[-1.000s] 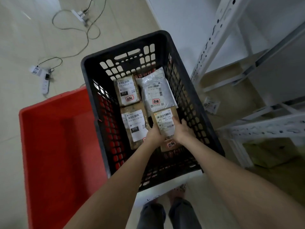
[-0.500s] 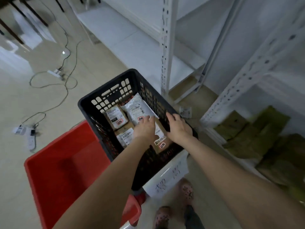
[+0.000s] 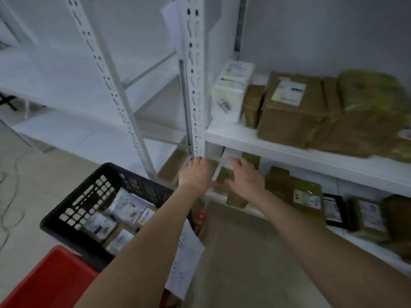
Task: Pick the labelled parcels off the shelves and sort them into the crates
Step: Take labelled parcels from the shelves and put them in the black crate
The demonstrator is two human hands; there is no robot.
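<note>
My left hand (image 3: 196,173) and my right hand (image 3: 246,177) are both stretched out, fingers straight, empty, in front of the lower shelf's left end. The black crate (image 3: 73,221) at lower left holds several labelled parcels (image 3: 126,207). A red crate (image 3: 51,281) sits in front of it. On the upper white shelf (image 3: 289,150) stand a white parcel (image 3: 231,92) and brown cardboard parcels (image 3: 291,110). The lower shelf carries more brown labelled parcels (image 3: 298,196). The whole frame is motion-blurred.
A white perforated shelf upright (image 3: 195,85) rises just above my left hand, with a second slanted upright (image 3: 111,85) to its left. A white paper sign (image 3: 184,258) hangs on the black crate's near side. Cables (image 3: 9,210) lie on the floor at far left.
Both hands let go of the brown parcel in the black crate and rose toward the shelves on the right. My view swung up from the crate to the shelving.
</note>
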